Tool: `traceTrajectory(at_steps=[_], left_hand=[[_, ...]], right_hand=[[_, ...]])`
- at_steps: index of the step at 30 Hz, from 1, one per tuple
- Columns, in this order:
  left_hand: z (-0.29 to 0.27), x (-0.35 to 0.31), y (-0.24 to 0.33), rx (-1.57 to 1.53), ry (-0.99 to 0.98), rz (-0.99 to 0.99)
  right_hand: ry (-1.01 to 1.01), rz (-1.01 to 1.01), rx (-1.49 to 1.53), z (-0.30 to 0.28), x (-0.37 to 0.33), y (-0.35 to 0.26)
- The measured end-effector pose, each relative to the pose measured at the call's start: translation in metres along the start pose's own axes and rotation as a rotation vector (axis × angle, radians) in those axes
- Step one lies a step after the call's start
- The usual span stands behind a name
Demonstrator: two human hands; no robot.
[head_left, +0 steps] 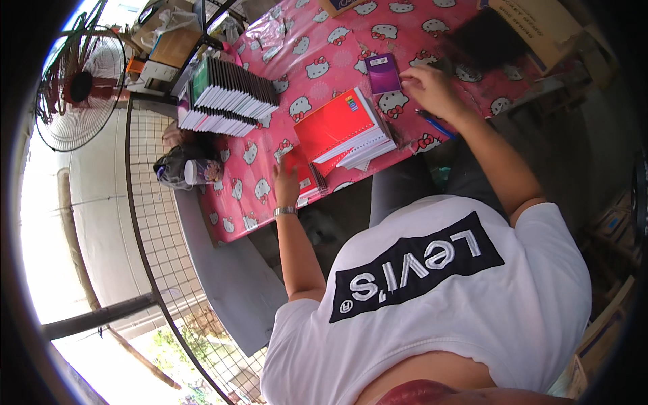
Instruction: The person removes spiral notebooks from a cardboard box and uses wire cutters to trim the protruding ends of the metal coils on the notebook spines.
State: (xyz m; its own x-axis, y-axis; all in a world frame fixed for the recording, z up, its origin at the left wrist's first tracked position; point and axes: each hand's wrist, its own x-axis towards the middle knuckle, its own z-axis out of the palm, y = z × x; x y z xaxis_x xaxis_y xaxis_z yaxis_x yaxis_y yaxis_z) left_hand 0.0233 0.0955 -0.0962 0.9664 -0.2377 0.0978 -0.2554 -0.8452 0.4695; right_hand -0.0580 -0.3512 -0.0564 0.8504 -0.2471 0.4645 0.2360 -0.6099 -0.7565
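Note:
A thick stack of red-covered notebooks (pixel 331 127) lies on the pink tablecloth in front of me, white page edges toward me. At its near left are red spiral-bound notebooks (pixel 307 181), partly under my left hand (pixel 287 183). That hand rests at their left edge with fingers apart, and a watch is on the wrist. My right hand (pixel 433 89) hovers over the table to the right of a flat purple rectangular item (pixel 383 74). Its fingers are loosely bent and apart, with nothing seen between them. Blue and dark pens (pixel 436 125) lie just below it.
Tall piles of spiral notebooks (pixel 233 94) stand at the left. Beside them are a dark bag (pixel 174 167) and a patterned cup (pixel 199 171) by the table's left edge. A cardboard box (pixel 530 30) sits far right; a fan (pixel 81 88) stands beyond the wire mesh.

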Motion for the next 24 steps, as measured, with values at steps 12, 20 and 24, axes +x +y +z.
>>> traceTrajectory(at_steps=[12, 20, 24], left_hand=[[-0.076, 0.015, 0.237, 0.147, -0.212, 0.784], [-0.054, 0.064, 0.234, -0.034, -0.216, 0.808], [-0.044, 0.076, 0.216, -0.109, -0.284, 0.623]], right_hand=[[0.12, 0.16, -0.286, -0.054, 0.042, 0.021], [0.161, 0.347, -1.139, -0.059, -0.019, 0.178], [-0.093, 0.315, -1.248, -0.07, 0.009, 0.148]])
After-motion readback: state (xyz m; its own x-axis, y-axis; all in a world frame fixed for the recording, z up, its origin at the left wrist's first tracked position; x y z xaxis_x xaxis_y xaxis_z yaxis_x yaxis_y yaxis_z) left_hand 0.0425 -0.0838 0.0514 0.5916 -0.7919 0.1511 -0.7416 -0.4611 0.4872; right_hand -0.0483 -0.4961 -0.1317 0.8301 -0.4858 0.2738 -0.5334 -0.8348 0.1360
